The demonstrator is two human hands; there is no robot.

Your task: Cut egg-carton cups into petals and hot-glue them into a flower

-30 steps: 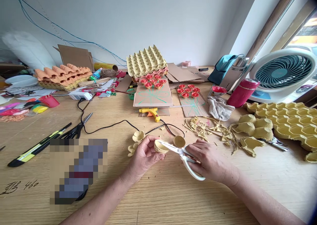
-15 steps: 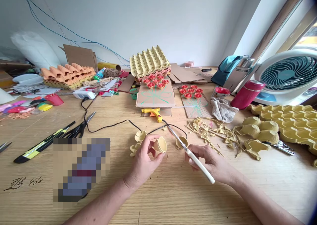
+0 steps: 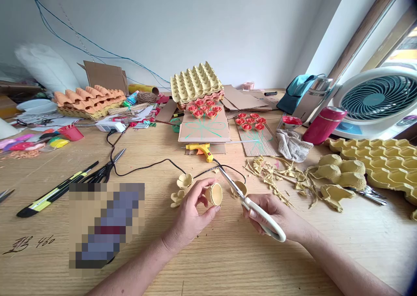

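Between the thumb and fingers of my left hand is a yellow egg-carton cup, its round opening tilted toward the right. My right hand grips white-handled scissors, whose blades point up and left, apart from the cup. Behind the blades another egg-carton cup rests on the table, partly covered. Just beyond my left hand sit a petal-cut cup and a second flower-shaped piece, partly hidden by my fingers.
A yellow glue gun lies in front of cardboard holding red paper flowers. Carton scraps and yellow egg trays are at right, near a red flask. A utility knife lies at left, beside a black cable.
The cup in my left hand has turned slightly and moved a little right and down. The scissors have rolled in my right hand, so the handle loop shows more.
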